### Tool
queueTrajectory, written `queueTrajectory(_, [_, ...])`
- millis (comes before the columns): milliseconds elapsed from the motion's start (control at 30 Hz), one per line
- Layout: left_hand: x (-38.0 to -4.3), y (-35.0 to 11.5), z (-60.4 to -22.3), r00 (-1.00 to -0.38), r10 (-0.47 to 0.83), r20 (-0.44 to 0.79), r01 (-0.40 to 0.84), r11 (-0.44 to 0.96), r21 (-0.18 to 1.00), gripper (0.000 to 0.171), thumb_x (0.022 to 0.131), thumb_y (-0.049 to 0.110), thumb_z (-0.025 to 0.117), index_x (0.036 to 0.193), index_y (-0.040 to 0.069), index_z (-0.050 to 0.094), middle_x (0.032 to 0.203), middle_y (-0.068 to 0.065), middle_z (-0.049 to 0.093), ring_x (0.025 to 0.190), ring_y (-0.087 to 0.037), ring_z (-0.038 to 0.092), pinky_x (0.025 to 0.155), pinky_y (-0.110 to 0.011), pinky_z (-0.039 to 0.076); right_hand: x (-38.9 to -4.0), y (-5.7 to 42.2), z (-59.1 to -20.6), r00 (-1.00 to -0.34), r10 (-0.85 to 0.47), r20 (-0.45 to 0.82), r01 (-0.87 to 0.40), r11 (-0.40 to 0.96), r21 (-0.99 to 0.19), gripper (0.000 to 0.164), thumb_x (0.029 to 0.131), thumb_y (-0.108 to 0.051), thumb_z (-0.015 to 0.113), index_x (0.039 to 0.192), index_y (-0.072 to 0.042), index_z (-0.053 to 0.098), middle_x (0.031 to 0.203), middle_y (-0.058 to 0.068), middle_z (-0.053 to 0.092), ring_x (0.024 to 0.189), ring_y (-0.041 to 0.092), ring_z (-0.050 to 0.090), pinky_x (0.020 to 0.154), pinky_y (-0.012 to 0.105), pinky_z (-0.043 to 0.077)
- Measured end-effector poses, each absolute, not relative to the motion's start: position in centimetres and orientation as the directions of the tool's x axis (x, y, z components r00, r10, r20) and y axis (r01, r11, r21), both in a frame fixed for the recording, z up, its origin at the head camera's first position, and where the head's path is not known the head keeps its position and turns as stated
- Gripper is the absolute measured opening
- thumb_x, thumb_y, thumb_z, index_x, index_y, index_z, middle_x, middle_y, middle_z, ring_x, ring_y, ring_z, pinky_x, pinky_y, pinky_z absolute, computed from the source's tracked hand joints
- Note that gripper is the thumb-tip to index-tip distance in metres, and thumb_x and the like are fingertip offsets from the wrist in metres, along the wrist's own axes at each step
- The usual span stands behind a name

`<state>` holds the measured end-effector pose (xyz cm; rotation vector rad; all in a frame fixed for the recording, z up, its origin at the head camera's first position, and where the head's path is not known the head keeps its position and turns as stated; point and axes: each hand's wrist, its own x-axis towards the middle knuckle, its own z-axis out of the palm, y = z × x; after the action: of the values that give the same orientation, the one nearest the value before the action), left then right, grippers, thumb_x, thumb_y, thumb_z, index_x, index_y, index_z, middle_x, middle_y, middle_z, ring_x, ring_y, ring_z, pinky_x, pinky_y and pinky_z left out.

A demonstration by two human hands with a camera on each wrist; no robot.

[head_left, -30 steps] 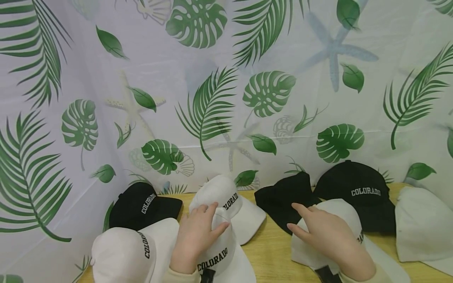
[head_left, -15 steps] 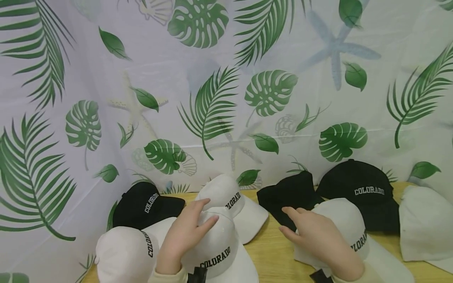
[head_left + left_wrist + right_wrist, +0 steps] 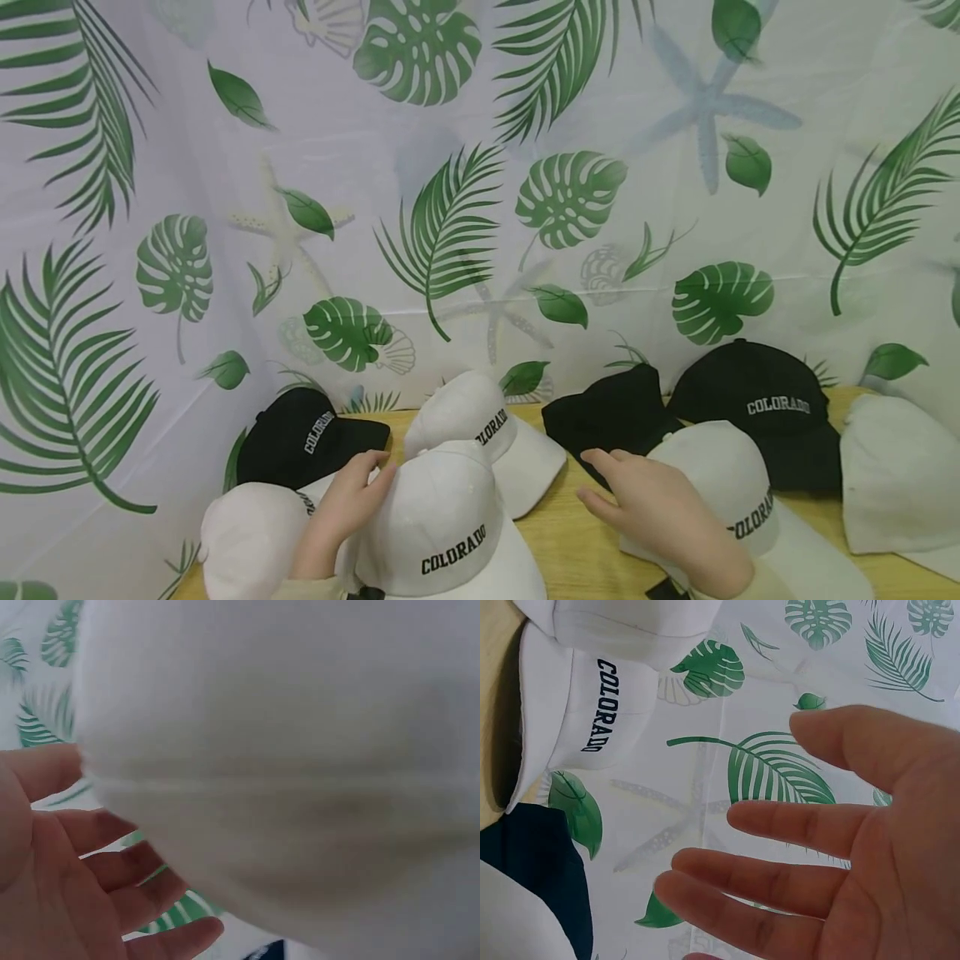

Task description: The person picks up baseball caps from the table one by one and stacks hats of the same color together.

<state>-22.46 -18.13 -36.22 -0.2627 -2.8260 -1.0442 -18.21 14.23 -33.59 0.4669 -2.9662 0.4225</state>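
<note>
Here, the left hand point(image 3: 341, 508) is reaching along the left side of the front white cap point(image 3: 442, 517), its fingers lying loosely apart; the left wrist view is showing them beside a big pale surface, and whether they are touching it I cannot tell. That cap is standing upright between the two hands at the table's point(image 3: 566, 546) near side, its COLORADO lettering facing the wearer and its brim running out of the frame. The right hand point(image 3: 660, 512) is hovering before the right white cap point(image 3: 716, 458), thumb and straight fingers spreading apart. Behind the front cap, the rear white cap point(image 3: 461, 408) is sitting with its brim pointing rightward. Partly behind the left hand, the left white cap point(image 3: 251, 537) is showing its crown. Near the leafy backdrop point(image 3: 465, 108), three black caps point(image 3: 757, 408) are lying.
</note>
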Motion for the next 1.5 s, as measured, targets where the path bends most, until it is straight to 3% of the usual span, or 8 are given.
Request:
queueTrajectory(300, [-23.2,-19.0,-37.4,-0.985,0.175,-0.002,0.103,0.592,0.8,0.036,0.096,0.017,0.035,0.113,-0.009,0.052,0.111,-0.02,0.053,0.106,-0.033,0.047,0.089,-0.048,0.034,-18.2,13.8,-33.6,-0.946,-0.29,0.143,-0.318,0.916,-0.246,0.039,0.081,-0.037,0.061,0.111,-0.012,0.057,0.097,0.004,0.061,0.081,0.019,0.059,0.063,0.039,0.047])
queueTrajectory(567, [-23.6,-18.7,-37.4,-0.969,0.242,-0.054,0.078,0.504,0.86,0.044,0.095,0.025,0.038,0.119,-0.011,0.046,0.119,-0.022,0.048,0.113,-0.034,0.041,0.093,-0.051,0.029,-18.1,13.7,-33.5,-0.945,-0.292,0.147,-0.321,0.916,-0.241,0.037,0.081,-0.036,0.061,0.11,-0.012,0.057,0.098,0.004,0.061,0.081,0.019,0.059,0.064,0.039,0.047])
queueTrajectory(700, [-23.7,-18.7,-37.2,-0.95,0.305,-0.068,0.086,0.465,0.881,0.037,0.096,0.027,0.038,0.108,-0.005,0.051,0.102,-0.015,0.053,0.098,-0.028,0.049,0.085,-0.044,0.038,-18.1,13.7,-33.5,-0.949,-0.29,0.125,-0.313,0.917,-0.249,0.038,0.082,-0.037,0.06,0.11,-0.012,0.057,0.099,0.004,0.061,0.083,0.02,0.059,0.066,0.04,0.047])
queueTrajectory(833, [-23.7,-18.5,-37.1,-0.932,0.358,-0.055,0.085,0.365,0.927,0.025,0.096,0.024,0.038,0.088,0.001,0.045,0.081,-0.005,0.043,0.08,-0.018,0.043,0.071,-0.033,0.036,-18.1,13.7,-33.7,-0.948,-0.295,0.115,-0.316,0.913,-0.257,0.038,0.082,-0.036,0.06,0.111,-0.011,0.057,0.1,0.005,0.061,0.085,0.02,0.059,0.068,0.041,0.047])
queueTrajectory(967, [-23.7,-18.4,-36.9,-0.91,0.41,-0.065,0.066,0.296,0.953,0.028,0.096,0.028,0.036,0.095,0.001,0.042,0.094,-0.008,0.042,0.091,-0.021,0.041,0.078,-0.036,0.035,-18.2,13.7,-33.8,-0.944,-0.309,0.114,-0.328,0.909,-0.255,0.038,0.083,-0.036,0.059,0.111,-0.011,0.056,0.102,0.006,0.06,0.087,0.021,0.059,0.069,0.041,0.046])
queueTrajectory(1133, [-24.0,-18.1,-36.8,-0.855,0.512,-0.08,0.087,0.294,0.952,0.042,0.096,0.035,0.035,0.119,0.0,0.038,0.118,-0.013,0.037,0.112,-0.027,0.031,0.094,-0.045,0.025,-18.3,13.6,-33.8,-0.941,-0.321,0.103,-0.337,0.905,-0.261,0.038,0.083,-0.035,0.06,0.111,-0.01,0.056,0.103,0.007,0.06,0.088,0.022,0.059,0.07,0.042,0.046])
queueTrajectory(1333, [-25.1,-16.5,-36.8,-0.803,0.596,-0.029,0.202,0.316,0.927,0.024,0.096,0.028,0.037,0.091,0.004,0.041,0.09,-0.006,0.039,0.091,-0.021,0.039,0.077,-0.035,0.032,-18.4,13.5,-33.8,-0.941,-0.323,0.103,-0.339,0.905,-0.257,0.038,0.082,-0.035,0.06,0.11,-0.01,0.057,0.102,0.006,0.061,0.088,0.022,0.059,0.07,0.041,0.046])
queueTrajectory(1500, [-25.7,-14.8,-36.9,-0.814,0.581,0.002,0.257,0.357,0.898,0.02,0.095,0.023,0.04,0.087,0.006,0.046,0.082,-0.003,0.043,0.081,-0.019,0.043,0.068,-0.032,0.035,-18.4,13.4,-33.7,-0.94,-0.327,0.091,-0.34,0.901,-0.269,0.039,0.083,-0.035,0.06,0.111,-0.009,0.057,0.103,0.008,0.06,0.09,0.023,0.058,0.072,0.042,0.046])
